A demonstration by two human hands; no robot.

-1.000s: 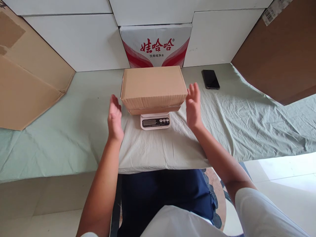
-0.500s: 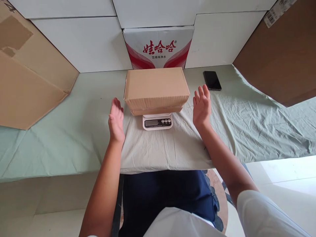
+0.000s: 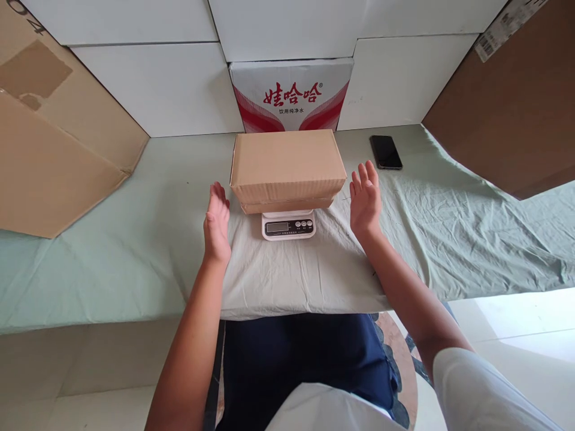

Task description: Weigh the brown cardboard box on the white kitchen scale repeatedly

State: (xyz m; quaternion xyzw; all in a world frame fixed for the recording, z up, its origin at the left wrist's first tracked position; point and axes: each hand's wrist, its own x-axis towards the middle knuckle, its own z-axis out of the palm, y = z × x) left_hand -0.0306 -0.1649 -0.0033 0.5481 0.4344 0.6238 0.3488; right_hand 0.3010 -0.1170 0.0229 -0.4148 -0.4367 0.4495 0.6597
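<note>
Flanking a rectangular corrugated cardboard box (image 3: 287, 167) on a white scale (image 3: 288, 224): left hand (image 3: 217, 224) and right hand (image 3: 365, 200), fingers spread, empty.

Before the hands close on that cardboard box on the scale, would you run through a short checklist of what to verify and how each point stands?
1. Both hands empty: left hand and right hand are open, holding nothing. Ok.
2. Hands level with the cardboard box: one flanks each end, neither touching it. Ok.
3. Box seated on the scale: it overhangs the scale on both sides but looks level. Ok.
4. Scale display legible: too small to read. Cannot tell.
5. Box closed: top looks flat and shut; tape or seal not visible. Cannot tell.
6. Phone out of the way: it lies on the cloth, behind the right hand, apart from the box. Ok.
</note>
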